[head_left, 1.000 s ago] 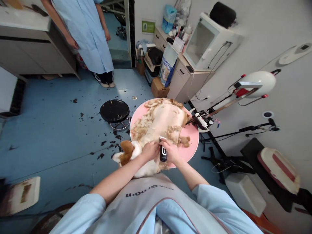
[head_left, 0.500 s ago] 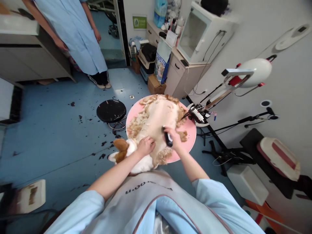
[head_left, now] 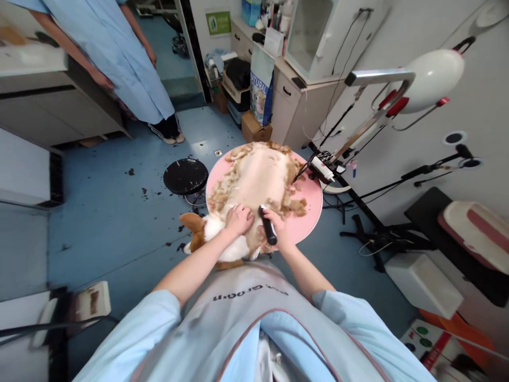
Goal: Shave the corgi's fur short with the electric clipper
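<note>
A tan and white dog (head_left: 260, 180) lies on a round pink grooming table (head_left: 308, 209), with loose clumps of cut fur around it. My right hand (head_left: 277, 228) grips a black electric clipper (head_left: 268, 225), whose head rests on the dog's back near the shoulders. Just left of the clipper, my left hand (head_left: 238, 220) presses down on the dog's fur with its fingers curled. The dog's brown-eared head (head_left: 199, 236) hangs over the table's near left edge.
A black round stool (head_left: 185, 176) stands left of the table on a blue floor strewn with dark fur. Another person in a light blue coat (head_left: 119, 63) stands at the far left. A stand dryer (head_left: 431, 79), metal arms and cabinets (head_left: 294, 101) fill the right side.
My right hand has drawn the clipper back toward me along the dog's back. The left hand stays on the dog's shoulders. My view has shifted a little.
</note>
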